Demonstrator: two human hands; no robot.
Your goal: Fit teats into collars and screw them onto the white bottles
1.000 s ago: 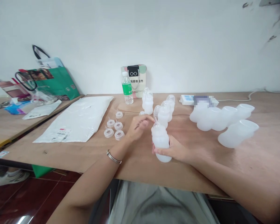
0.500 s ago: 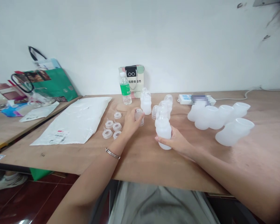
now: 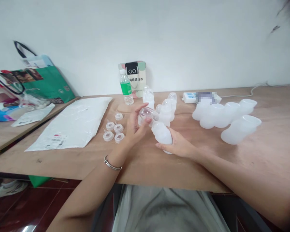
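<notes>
My left hand [image 3: 134,127] pinches a clear dome-shaped cap [image 3: 146,112] between thumb and fingers, raised above the table. My right hand [image 3: 180,143] is wrapped round a frosted white baby bottle [image 3: 163,134], which tilts to the left with its upper end toward the cap. Whether cap and bottle touch cannot be told. Several translucent collar rings with thin upright tips [image 3: 108,135] lie left of my left hand. Behind my hands stand capped bottles [image 3: 148,96] and several clear domes [image 3: 168,108]. To the right are several open frosted bottles [image 3: 239,130].
A flat white plastic mailer [image 3: 72,124] covers the table's left part. Against the wall stand a water bottle [image 3: 126,88] and a paper bag [image 3: 139,77]. A white device [image 3: 189,97] with a cord lies at the back right. A green bag [image 3: 48,85] stands far left.
My left hand has lifted the clear cap off the table and brought it toward the bottle. The bottle in my right hand has gone from upright to tilted left. The view has shifted slightly.
</notes>
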